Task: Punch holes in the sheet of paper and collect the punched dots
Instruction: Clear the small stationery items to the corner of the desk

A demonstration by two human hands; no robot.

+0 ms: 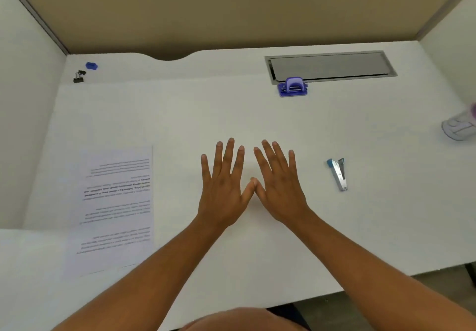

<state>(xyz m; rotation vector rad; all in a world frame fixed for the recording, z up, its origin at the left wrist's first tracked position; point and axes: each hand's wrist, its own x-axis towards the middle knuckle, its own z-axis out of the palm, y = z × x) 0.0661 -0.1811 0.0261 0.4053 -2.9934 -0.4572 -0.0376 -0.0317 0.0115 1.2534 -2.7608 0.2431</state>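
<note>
A printed sheet of paper (117,207) lies flat on the white desk (195,109), left of my hands, its text upside down to me. A purple hole punch (292,87) stands far back on the right, in front of a metal cable tray. My left hand (223,189) and my right hand (279,189) lie flat on the desk side by side at the middle, fingers straight and spread, thumbs touching. Both hands hold nothing. No punched dots are visible.
A small blue and silver stapler (338,173) lies right of my right hand. The metal cable tray (331,66) is set into the desk at the back. Black binder clips (79,76) and a small blue object (91,66) sit at the back left corner. A pale container (461,124) is at the right edge.
</note>
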